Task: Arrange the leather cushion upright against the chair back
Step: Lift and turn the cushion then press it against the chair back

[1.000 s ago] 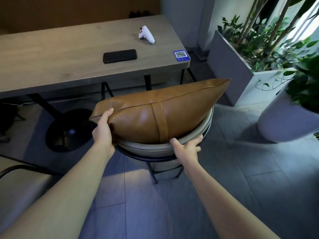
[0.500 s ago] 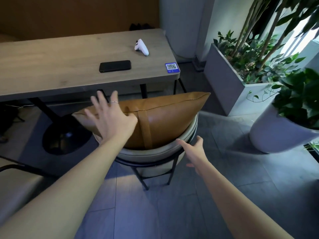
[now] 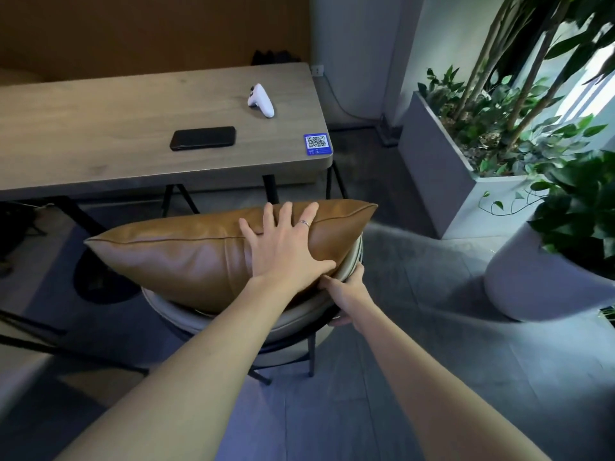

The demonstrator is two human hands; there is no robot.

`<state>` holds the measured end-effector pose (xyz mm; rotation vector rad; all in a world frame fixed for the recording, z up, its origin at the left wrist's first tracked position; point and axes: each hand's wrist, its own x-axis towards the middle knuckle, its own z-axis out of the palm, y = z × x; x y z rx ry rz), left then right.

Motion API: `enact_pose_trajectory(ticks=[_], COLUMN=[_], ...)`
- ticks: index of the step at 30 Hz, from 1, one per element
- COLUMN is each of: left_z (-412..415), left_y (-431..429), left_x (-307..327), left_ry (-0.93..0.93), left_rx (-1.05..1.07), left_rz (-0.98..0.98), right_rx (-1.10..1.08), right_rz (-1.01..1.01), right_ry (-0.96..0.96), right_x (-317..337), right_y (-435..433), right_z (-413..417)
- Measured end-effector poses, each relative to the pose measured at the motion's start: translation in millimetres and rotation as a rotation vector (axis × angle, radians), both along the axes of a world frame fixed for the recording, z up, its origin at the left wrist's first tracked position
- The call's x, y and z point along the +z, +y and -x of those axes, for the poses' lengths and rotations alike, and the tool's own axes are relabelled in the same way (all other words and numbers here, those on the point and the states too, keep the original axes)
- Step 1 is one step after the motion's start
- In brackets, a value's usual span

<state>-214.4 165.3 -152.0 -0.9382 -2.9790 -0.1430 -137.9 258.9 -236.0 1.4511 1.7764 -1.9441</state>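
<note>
A brown leather cushion (image 3: 173, 257) stands on its long edge inside a round grey chair, leaning on the curved chair back (image 3: 186, 314). My left hand (image 3: 286, 247) lies flat on the cushion's right half with fingers spread, a ring on one finger. My right hand (image 3: 346, 287) is closed around the right end of the chair back's rim, just below the cushion's right corner. The chair seat is hidden by the cushion and my arms.
A wooden table (image 3: 100, 134) stands right behind the chair, carrying a black phone (image 3: 203, 138), a white controller (image 3: 261, 101) and a blue QR sticker (image 3: 317, 144). A grey planter (image 3: 442, 174) and a white pot (image 3: 532, 287) with plants are on the right. Grey tile floor lies below.
My left hand let go of the cushion's left end, lifted, and now presses flat on its right half. My right hand slid along to the right end of the rim and gripped it.
</note>
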Motion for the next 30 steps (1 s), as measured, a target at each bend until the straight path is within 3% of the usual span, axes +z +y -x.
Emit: enact_pose_trajectory(ticks=[18, 30], left_z=[-43.7, -7.4], left_y=[-49.1, -43.5], left_x=[-1.0, -5.6], left_ry=[0.046, 0.078], left_rx=[0.001, 0.009], left_rz=[-0.050, -0.082], right_rx=[-0.064, -0.061], right_rz=[0.050, 0.107], right_ry=[0.069, 0.118], right_x=[-9.7, -9.8], right_y=[-47.5, -44.7], right_z=[-45.8, -19.2])
